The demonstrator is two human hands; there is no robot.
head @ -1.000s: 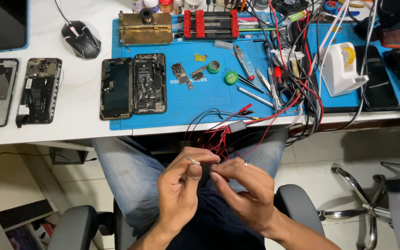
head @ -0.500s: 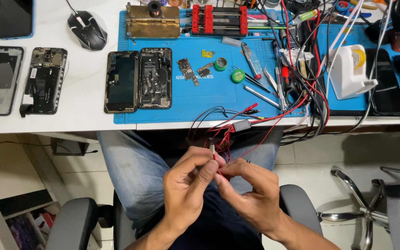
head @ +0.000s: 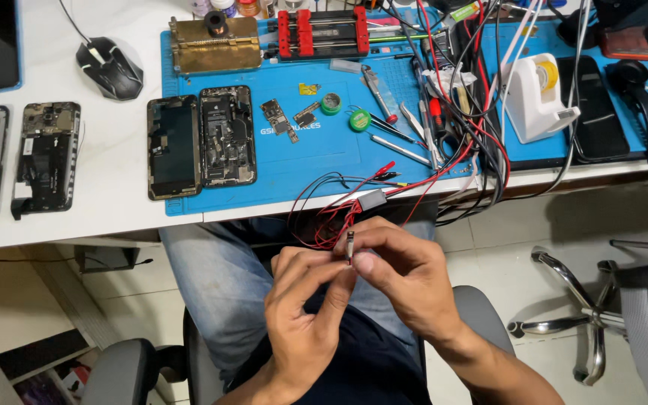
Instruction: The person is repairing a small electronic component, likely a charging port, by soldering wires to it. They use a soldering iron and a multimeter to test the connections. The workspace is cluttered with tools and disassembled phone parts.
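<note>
Both hands are down over the lap, below the counter edge, meeting on one small thing. The left hand is curled, its thumb and forefinger pinched onto the lower end of a small metal connector tip that stands nearly upright between the two hands. The right hand comes in from the other side, fingers bent over and closed on the same tip, thumb pressed beside it. Neither hand is spread; both are nipped tight on that little piece.

From the tip a loose bundle of thin red and black wires loops up toward the counter's front edge, past a small grey block lying at the lip of the blue work mat.

On the mat, a black phone screen lies just beside an opened phone body with its insides showing. To the right of these sit small circuit boards, two green round tins, tweezers and a thick tangle of cables. A white tape dispenser stands farther right. On the bare white counter to the left lie another gutted phone and a black mouse. An office chair stands off to the right.
</note>
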